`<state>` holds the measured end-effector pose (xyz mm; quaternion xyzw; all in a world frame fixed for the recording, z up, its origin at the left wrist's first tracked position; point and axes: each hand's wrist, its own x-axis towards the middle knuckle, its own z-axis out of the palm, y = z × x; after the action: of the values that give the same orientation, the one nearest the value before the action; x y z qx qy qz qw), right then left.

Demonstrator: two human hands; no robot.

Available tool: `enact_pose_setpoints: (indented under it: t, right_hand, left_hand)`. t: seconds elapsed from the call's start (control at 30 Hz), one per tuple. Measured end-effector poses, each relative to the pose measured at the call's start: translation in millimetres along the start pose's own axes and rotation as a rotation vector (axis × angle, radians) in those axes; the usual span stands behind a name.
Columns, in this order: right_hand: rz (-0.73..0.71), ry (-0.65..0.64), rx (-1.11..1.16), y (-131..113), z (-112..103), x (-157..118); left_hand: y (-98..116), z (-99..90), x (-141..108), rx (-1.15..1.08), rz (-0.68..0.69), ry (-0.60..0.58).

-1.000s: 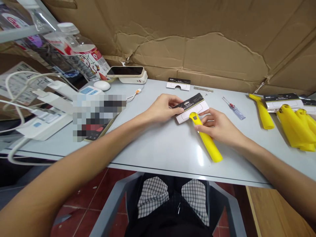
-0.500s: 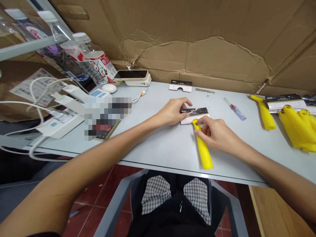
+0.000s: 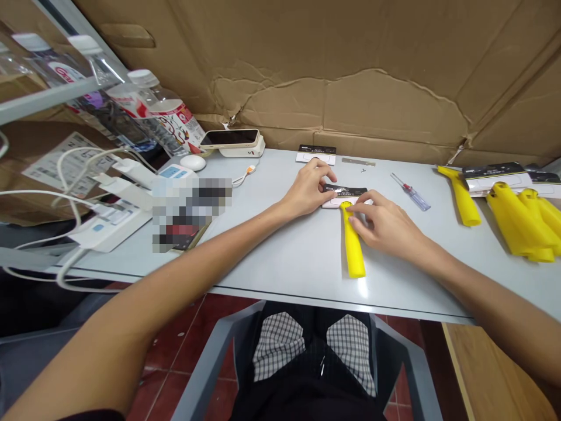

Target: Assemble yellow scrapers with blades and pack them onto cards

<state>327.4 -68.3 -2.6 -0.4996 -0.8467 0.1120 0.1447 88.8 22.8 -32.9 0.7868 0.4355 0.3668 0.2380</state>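
Observation:
A black-and-white card sleeve (image 3: pixel 335 203) lies on the table in front of me, with the ribbed top of a yellow plastic scraper handle (image 3: pixel 354 251) at its lower edge. The hollow lower end of the handle points toward me. My left hand (image 3: pixel 310 186) pinches the sleeve's left end between thumb and fingers. My right hand (image 3: pixel 380 222) is closed at the handle's neck, thumb and index finger against it near the sleeve's right end. Whether the handle is joined to something inside the sleeve is hidden.
Behind lie another card sleeve (image 3: pixel 316 153), a metal strip (image 3: pixel 358 162) and a screwdriver (image 3: pixel 412 193). Several yellow handles (image 3: pixel 521 225) and card sleeves (image 3: pixel 495 175) are at right. Left are a power strip (image 3: pixel 105 225), phone (image 3: pixel 230 138), mouse (image 3: pixel 193 162) and bottles (image 3: pixel 179 126).
The handle has swung slightly, its lower end moving left and away from me. Both hands stay at the sleeve and handle, and the head view has shifted a little.

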Motion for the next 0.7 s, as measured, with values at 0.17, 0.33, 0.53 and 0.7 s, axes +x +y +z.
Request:
enact_pose_setpoints:
  t: [0.17,0.33,0.53,0.7]
  right_hand:
    - [0.013,-0.028,-0.065,-4.7,-1.6,0.1]
    - [-0.003,-0.022,-0.083,0.2,-5.9,3.2]
    - [0.003,-0.034,-0.051,12.8,-6.4,8.2]
    - [0.018,0.023,-0.076,20.8,-2.8,10.6]
  left_hand:
    - [-1.3,3.1,-4.6,-0.026,0.034,0.032]
    - [-6.1,2.5,-2.3,-0.029,0.006,0.024]
    - [-7.7,4.0,-2.2,0.036,0.045,-0.025]
    - [-6.2,-0.6,-6.6,0.163,0.154,-0.081]
